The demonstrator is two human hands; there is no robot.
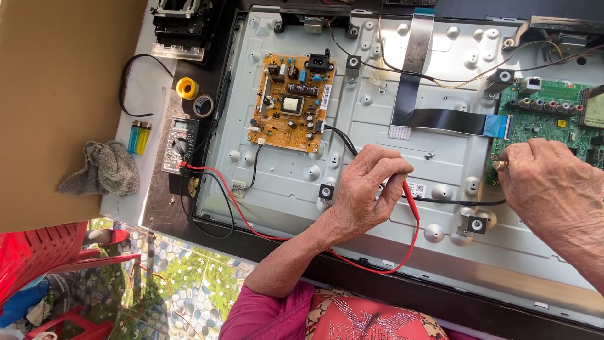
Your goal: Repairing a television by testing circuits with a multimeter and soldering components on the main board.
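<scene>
The left hand [365,189] was curled shut around a red probe [412,200], thumb and fingers pinching its shaft, tip pointing down-right over the bare metal back panel [377,126] of an opened flat-screen set. The probe's red lead [377,264] looped down off the panel's lower edge and ran back left to a multimeter [179,145] lying beside the set's frame, w/ a black lead [201,208] coiled next to it.

The right hand [550,182] sat at the green main board [547,123] on the panel's right side — its grip closed on something small w/ a brass-coloured end [499,165] showing at the fingertips; couldn't tell what it was. That end was right at the board's left edge.

Near the panel's upper left was the tan power board [291,104], a black cable [343,141] running from its right edge toward the left hand. A wide black flat ribbon [440,119] crossed the panel to a blue connector strip [500,126] by the green board.

On the counter [148,88] left of the set: a yellow solder spool [187,88], a roll of dark tape [204,105], two lighters [139,137] — one blue, one yellow — and a grey rag [104,169]. Brown cardboard [56,94] lay further left, red plastic chairs [44,252] below it. A pink sleeve [264,311] covered the left upper arm.
</scene>
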